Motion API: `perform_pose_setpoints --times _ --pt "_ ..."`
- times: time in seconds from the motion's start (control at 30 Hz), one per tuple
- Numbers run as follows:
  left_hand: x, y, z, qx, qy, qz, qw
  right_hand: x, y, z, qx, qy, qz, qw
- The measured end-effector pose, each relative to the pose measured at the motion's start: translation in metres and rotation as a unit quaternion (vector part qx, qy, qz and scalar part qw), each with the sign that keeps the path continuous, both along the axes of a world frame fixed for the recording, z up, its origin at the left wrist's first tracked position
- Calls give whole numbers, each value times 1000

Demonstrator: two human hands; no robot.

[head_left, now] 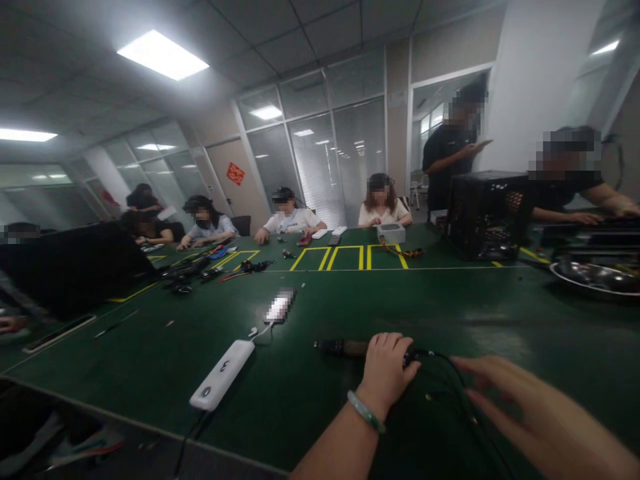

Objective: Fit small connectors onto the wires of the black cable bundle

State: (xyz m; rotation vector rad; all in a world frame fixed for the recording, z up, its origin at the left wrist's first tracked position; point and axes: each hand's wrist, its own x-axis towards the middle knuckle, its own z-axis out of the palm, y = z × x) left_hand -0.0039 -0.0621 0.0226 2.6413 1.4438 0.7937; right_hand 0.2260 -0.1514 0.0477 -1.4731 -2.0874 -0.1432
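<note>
My left hand point(386, 367), with a green bracelet at the wrist, lies curled over a dark rod-like tool point(340, 347) on the green table point(450, 313); its fingers wrap the tool's right end. A thin black cable point(457, 380) runs from under that hand toward me. My right hand point(505, 393) hovers just right of the cable, fingers stretched out and a little blurred, holding nothing.
A white power bank point(221, 375) with a cable to a phone point(280, 305) lies at left. Further off stand a black crate point(483, 213), a metal bowl point(595, 277), scattered wires point(200, 270) and a white box point(391, 232). Several people sit around the table; one stands at the back.
</note>
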Motion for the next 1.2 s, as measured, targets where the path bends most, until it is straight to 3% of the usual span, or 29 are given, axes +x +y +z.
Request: perform_pose_setpoints --times 0.13,0.2,0.27,0.47,0.6,0.77,0.9,1.07,1.2 --pt "4 -3 1 12 15 -49 999 -11 9 -55 -49 -82 16 995" --pt "5 -3 1 5 9 -46 999 -15 6 -68 -54 -103 3 993" --pt "6 -2 1 -3 0 -45 999 -20 5 -64 -66 -117 -7 991" --pt "5 0 1 -23 -11 -57 998 -41 18 -17 -175 -87 -41 980" --pt "4 1 -2 -21 -7 -62 998 -42 30 -4 -228 -53 -47 971" --pt "5 5 -2 -21 7 -62 998 -30 53 -8 -329 152 -3 932" --pt "6 8 -2 -14 9 -68 998 -19 78 -16 -295 306 28 905" --pt "5 9 -1 -17 12 -71 997 -16 103 -24 -267 376 -14 887" --pt "5 10 0 -23 24 -73 997 -18 110 -38 -230 369 6 901"
